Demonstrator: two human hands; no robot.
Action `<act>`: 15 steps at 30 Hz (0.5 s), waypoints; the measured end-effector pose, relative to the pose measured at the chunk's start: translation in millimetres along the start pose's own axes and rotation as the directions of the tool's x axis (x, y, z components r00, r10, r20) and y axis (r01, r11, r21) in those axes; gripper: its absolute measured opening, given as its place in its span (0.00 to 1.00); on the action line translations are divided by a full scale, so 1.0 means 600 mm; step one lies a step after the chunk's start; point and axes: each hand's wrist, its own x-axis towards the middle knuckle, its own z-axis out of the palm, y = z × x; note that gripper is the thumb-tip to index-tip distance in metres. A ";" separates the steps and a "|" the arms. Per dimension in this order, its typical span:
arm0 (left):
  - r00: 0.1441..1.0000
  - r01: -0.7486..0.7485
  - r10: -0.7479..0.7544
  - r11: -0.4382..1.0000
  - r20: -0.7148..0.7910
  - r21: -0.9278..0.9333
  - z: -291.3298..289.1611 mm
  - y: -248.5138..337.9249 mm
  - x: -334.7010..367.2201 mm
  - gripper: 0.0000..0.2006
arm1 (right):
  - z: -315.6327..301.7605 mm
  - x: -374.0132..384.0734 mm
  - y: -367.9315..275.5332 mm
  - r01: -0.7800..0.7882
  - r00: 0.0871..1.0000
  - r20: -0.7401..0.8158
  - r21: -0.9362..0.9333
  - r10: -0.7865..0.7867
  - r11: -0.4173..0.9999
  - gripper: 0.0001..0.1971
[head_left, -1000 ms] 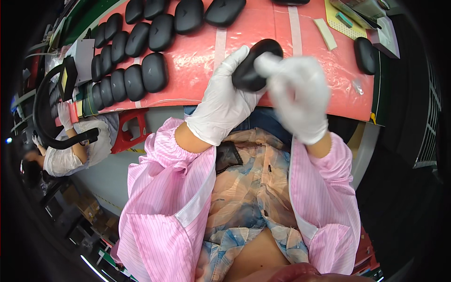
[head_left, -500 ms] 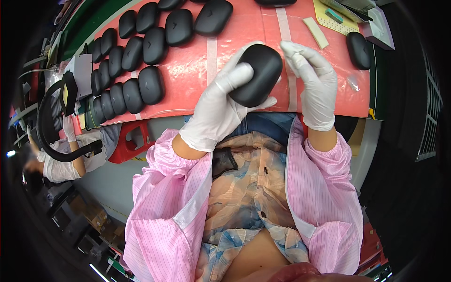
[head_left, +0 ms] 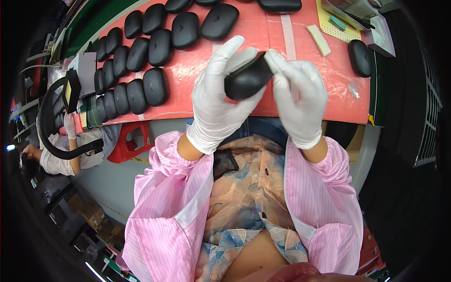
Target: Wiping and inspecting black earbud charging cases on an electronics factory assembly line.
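My left hand, in a white glove, holds a smooth black rounded case above the near part of the table. The thumb and fingers wrap the case, which is tilted with its narrower end up and to the right. My right hand, gloved too, has its fingertips pinched together at that end. Whether something small is between them I cannot make out. Several similar black cases lie in rows on the table's left; some bear a small mark on top.
A pink-red covering spans the table. At its right lie a cream strip, a green block on a yellow sheet and another black case. A lamp with a curved black arm stands left, near a person.
My left hand has tilted the case, so less of its broad face shows. My right hand has moved left, bringing its pinched fingertips to the case's edge.
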 end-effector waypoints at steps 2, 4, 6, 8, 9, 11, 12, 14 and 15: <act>1.000 0.018 -0.017 0.997 0.013 -0.076 -0.003 0.002 0.000 0.42 | 0.008 -0.014 0.004 -0.249 0.968 0.086 0.244 0.235 0.937 0.11; 0.999 0.033 -0.031 0.997 0.039 -0.069 -0.005 0.010 0.003 0.42 | 0.013 -0.032 0.012 -0.712 0.651 0.581 0.690 0.489 0.129 0.09; 0.999 0.012 -0.014 0.999 0.038 0.035 -0.004 0.008 0.005 0.42 | 0.001 -0.020 0.019 -0.706 0.668 0.625 0.704 0.405 0.077 0.08; 0.999 -0.004 -0.002 0.989 0.041 0.145 -0.003 0.005 0.007 0.43 | -0.005 0.002 -0.011 -0.168 0.986 0.046 0.195 0.162 0.966 0.08; 1.000 -0.027 0.027 0.976 0.004 0.218 -0.001 0.000 0.007 0.43 | 0.003 -0.014 -0.003 0.174 0.985 -0.020 0.016 -0.173 0.985 0.13; 1.000 -0.002 -0.001 0.960 0.010 0.280 -0.010 -0.002 0.002 0.43 | 0.018 -0.021 -0.043 0.366 0.927 0.165 -0.187 -0.338 0.912 0.19; 1.000 0.000 -0.004 0.959 0.011 0.282 -0.012 -0.002 0.002 0.43 | 0.011 -0.013 -0.044 0.319 0.945 0.145 -0.196 -0.295 0.927 0.19; 0.997 -0.028 0.043 0.977 -0.069 0.210 -0.005 -0.005 0.005 0.42 | 0.003 -0.004 -0.026 0.166 0.986 0.017 -0.173 -0.165 0.971 0.19; 0.996 -0.033 0.047 0.982 -0.073 0.185 -0.007 -0.002 0.003 0.42 | 0.008 -0.002 -0.008 0.052 0.998 -0.039 -0.040 -0.054 0.998 0.18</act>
